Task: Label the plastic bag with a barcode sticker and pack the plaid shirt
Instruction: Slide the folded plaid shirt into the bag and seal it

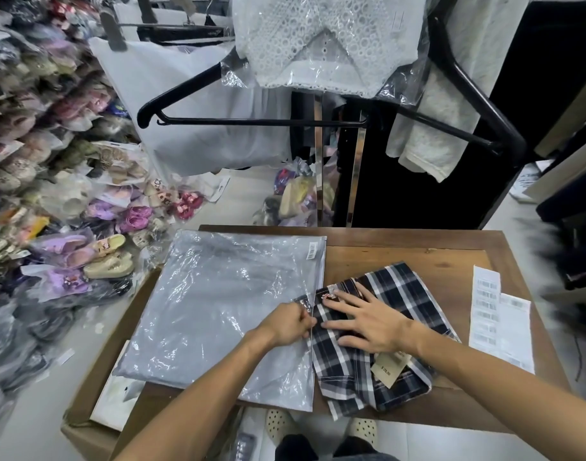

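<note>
The barcode sticker (pixel 312 251) is on the plastic bag (pixel 225 304); the left hand (pixel 286 322) seemingly pinches its mouth while the flat, relaxed right hand (pixel 368 322) feeds in the plaid shirt (pixel 394 294).

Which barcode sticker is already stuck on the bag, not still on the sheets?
The single barcode sticker at the plastic bag's far right corner. The others remain in columns on the two white sticker sheets lying on the table's right side.

clear plastic bag (pixel 218 311) lies flat, barcode sticker (pixel 312 251) at its corner; folded plaid shirt (pixel 384 344) beside.
</note>
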